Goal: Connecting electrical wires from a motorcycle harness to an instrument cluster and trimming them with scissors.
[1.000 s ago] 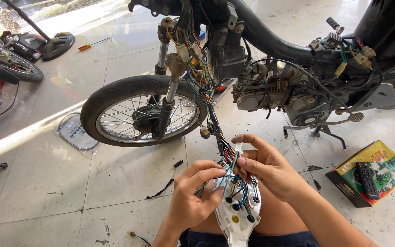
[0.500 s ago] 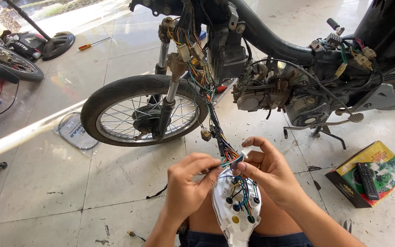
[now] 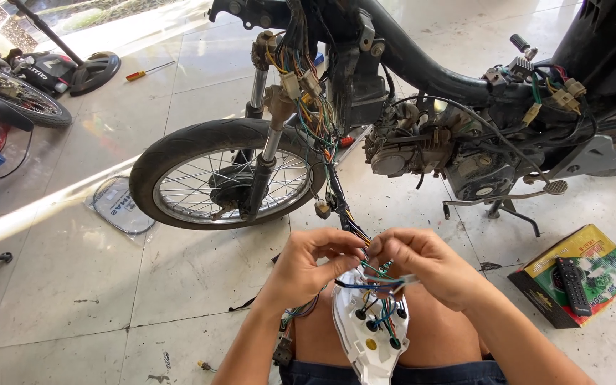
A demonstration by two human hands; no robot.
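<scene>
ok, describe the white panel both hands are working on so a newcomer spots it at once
Start at the stripped motorcycle's front wheel and follow the coloured wire bundle down to the person's lap. There the left hand and right hand pinch wires above a white plastic panel. It is the only white piece, studded with round black sockets with thin wires plugged in.

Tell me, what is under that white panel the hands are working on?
The white panel rests on the person's bare thighs, above dark shorts. Its other face is hidden.
</scene>
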